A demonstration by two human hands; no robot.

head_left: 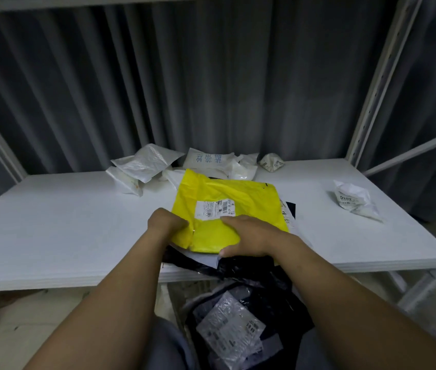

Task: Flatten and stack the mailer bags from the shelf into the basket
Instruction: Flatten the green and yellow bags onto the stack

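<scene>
On the white shelf (64,236), the left hand (167,222) grips the yellow mailer bag (227,193) by its left edge with curled fingers, while the right hand (248,236) presses flat on it, fingers straight.

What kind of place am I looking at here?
Probably a parcel storeroom or sorting area: a white metal shelving rack, a labelled yellow plastic mailer bag on its board, and crumpled white plastic mailer bags behind it.
</scene>
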